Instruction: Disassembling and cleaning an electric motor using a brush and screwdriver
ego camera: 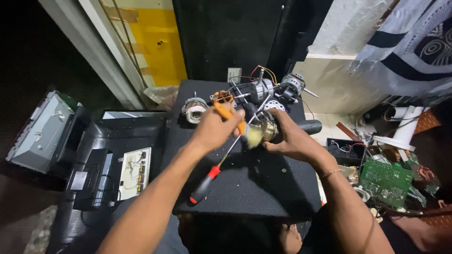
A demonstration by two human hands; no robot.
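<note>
A: Nearest the lens, what is lying there?
B: A red-and-black handled screwdriver (pixel 210 178) is lying on the black speaker-like box (pixel 263 188), its shaft pointing up toward the hands

A: What is the left hand doing?
B: The left hand (pixel 214 128) is closing its fingers round an orange-handled brush (pixel 235 124), whose pale bristles are touching the motor part (pixel 264 129)

A: And the right?
B: The right hand (pixel 289 137) is curling its fingers round that motor part, holding it just above the box top, mid-table

A: Anything behind?
B: Two fan motors (pixel 275 88) with coloured wires and a copper-wound stator (pixel 194 109) are sitting at the box's far edge; a green circuit board (pixel 386 181) is lying off to the right
</note>
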